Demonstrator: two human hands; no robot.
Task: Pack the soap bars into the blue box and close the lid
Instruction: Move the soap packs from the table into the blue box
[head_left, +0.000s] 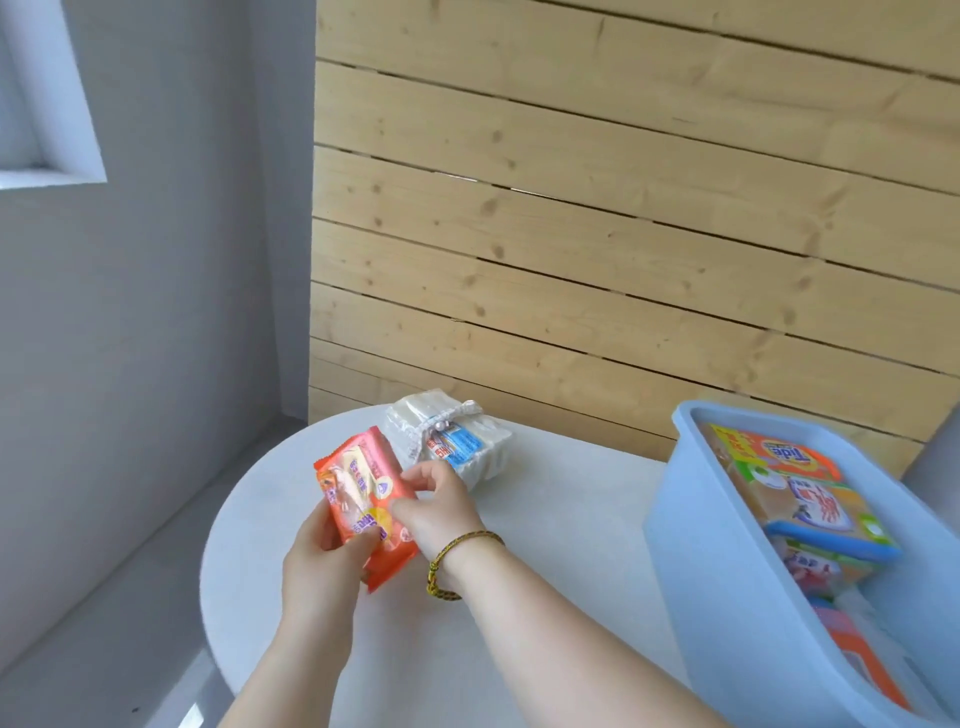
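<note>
The left hand (324, 548) reaches in from the lower edge, forearm angled up, fingers curled under and thumb pressed on the near end of an orange soap packet (363, 499). The packet is tilted, its far end raised above the round white table (545, 545); its printing is too blurred to read.

The right hand (436, 506) crosses from the lower right and pinches the same packet's right edge between thumb and fingertips. A braided cord bracelet (457, 558) circles that wrist. One packet, then, held by both hands.

Just beyond the right hand a white soap bundle (457, 434) lies on the table, tied with white lace, carrying a blue and red label that cannot be read.

Well to the right of both hands stands one blue box (727, 587), open at the top. Inside, the packet at the far end (779, 457) reads "Tide". At least three more packets lie nearer; their exact count and wording cannot be made out.
</note>
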